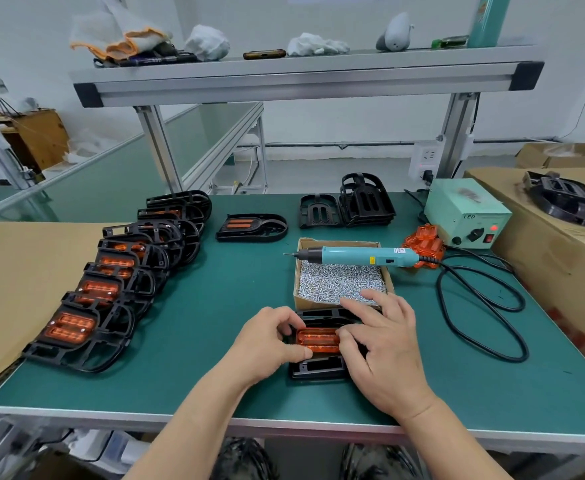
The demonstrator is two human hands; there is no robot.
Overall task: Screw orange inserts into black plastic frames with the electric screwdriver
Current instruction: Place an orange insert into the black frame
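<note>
A black plastic frame (318,367) lies on the green mat near the front edge, with an orange insert (317,337) set in it. My left hand (266,341) pinches the insert's left end, thumb below and fingers above. My right hand (381,344) holds the insert's right end with thumb and curled fingers, its index finger stretched over the frame's top. The teal electric screwdriver (356,256) lies untouched across a cardboard box of small silver screws (339,280).
A row of finished frames with orange inserts (111,289) runs along the left; one more frame (251,227) lies mid-table. Empty black frames (348,206) stand at the back, loose orange inserts (424,242) beside a green power box (466,213). Black cable (481,306) loops right. Cardboard boxes flank both sides.
</note>
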